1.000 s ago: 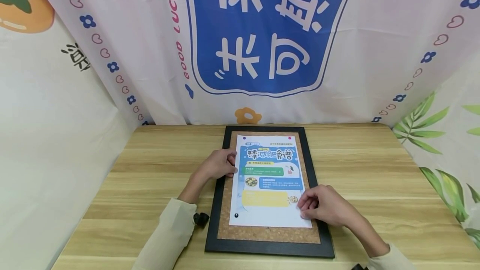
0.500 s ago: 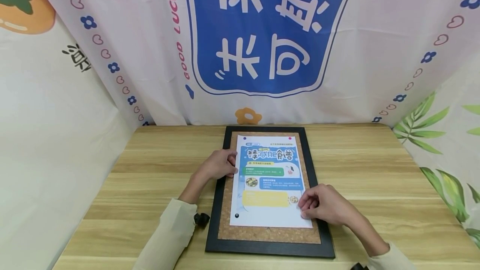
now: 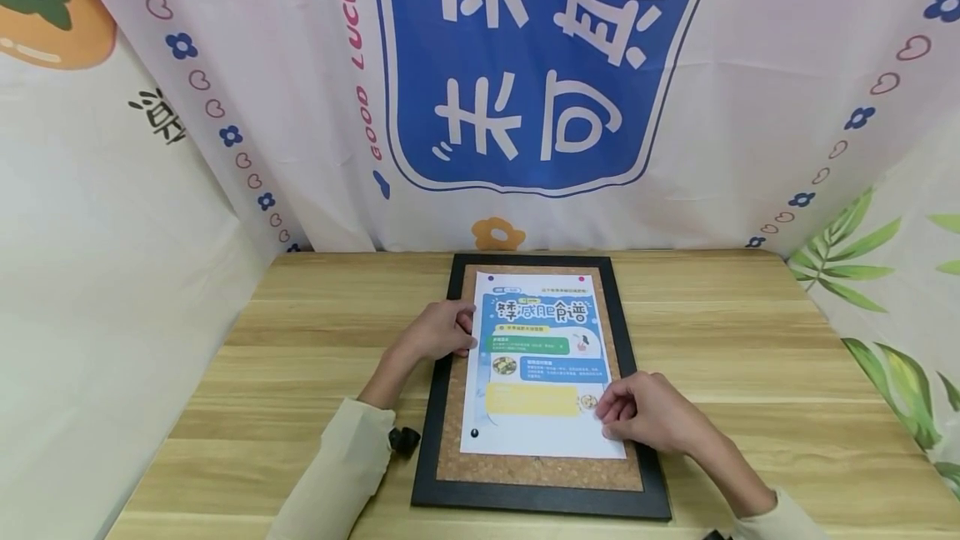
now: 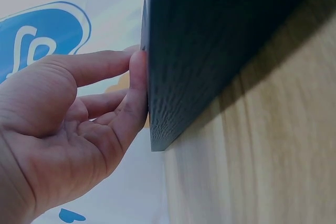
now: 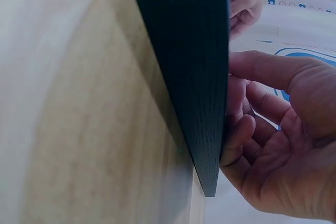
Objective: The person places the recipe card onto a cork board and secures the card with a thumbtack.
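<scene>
A white sheet printed in blue, green and yellow (image 3: 540, 365) lies on a cork board (image 3: 532, 472) with a black frame (image 3: 540, 498). Small round pins show at its top left (image 3: 491, 278), top right (image 3: 581, 279) and bottom left (image 3: 474, 433). My left hand (image 3: 437, 330) touches the sheet's left edge, thumb and index finger spread apart. At the lower right corner, the fingers of my right hand (image 3: 652, 412) bend down onto the sheet. In the right wrist view the frame's side (image 5: 194, 77) hides those fingertips; whether they pinch anything is hidden.
The framed board lies on a wood-grain table (image 3: 750, 407). A printed curtain (image 3: 300, 107) hangs behind the table's back edge, with more printed cloth at both sides. Dark wrist devices (image 3: 405, 440) sit at both sleeves.
Both hands stay in the same places on the sheet. The head view has shifted very slightly; the sheet, pins and board have not visibly moved.
</scene>
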### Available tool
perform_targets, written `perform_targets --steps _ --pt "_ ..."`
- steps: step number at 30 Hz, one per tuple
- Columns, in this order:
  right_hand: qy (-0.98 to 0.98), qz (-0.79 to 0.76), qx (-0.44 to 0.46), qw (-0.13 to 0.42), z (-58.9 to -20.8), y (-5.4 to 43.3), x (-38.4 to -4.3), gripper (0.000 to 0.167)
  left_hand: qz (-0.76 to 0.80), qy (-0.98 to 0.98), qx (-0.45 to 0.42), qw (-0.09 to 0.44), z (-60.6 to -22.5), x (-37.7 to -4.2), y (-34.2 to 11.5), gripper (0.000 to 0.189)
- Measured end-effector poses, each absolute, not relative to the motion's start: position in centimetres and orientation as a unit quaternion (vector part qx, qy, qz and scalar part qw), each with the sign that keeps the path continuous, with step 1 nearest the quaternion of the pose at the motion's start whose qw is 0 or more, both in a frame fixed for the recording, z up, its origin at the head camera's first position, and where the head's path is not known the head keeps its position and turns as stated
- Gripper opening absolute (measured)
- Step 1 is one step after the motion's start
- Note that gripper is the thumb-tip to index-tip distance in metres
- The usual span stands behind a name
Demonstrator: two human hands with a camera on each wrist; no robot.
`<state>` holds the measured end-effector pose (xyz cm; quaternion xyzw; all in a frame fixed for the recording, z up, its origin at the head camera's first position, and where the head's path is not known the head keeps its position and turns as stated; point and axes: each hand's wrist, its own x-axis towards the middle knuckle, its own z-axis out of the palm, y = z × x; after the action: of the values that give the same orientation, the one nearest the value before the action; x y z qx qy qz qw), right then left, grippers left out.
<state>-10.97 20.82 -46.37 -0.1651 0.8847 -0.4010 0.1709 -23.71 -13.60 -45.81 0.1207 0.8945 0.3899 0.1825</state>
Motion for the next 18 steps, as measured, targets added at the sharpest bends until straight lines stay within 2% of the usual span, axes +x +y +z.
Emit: perform_targets --steps 18 --pt "0.881 -0.400 -0.171 0.186 -46.14 20.87 -10.94 0.010 0.396 0.891 0.122 0.186 -45.69 -23.63 -13.68 0.059"
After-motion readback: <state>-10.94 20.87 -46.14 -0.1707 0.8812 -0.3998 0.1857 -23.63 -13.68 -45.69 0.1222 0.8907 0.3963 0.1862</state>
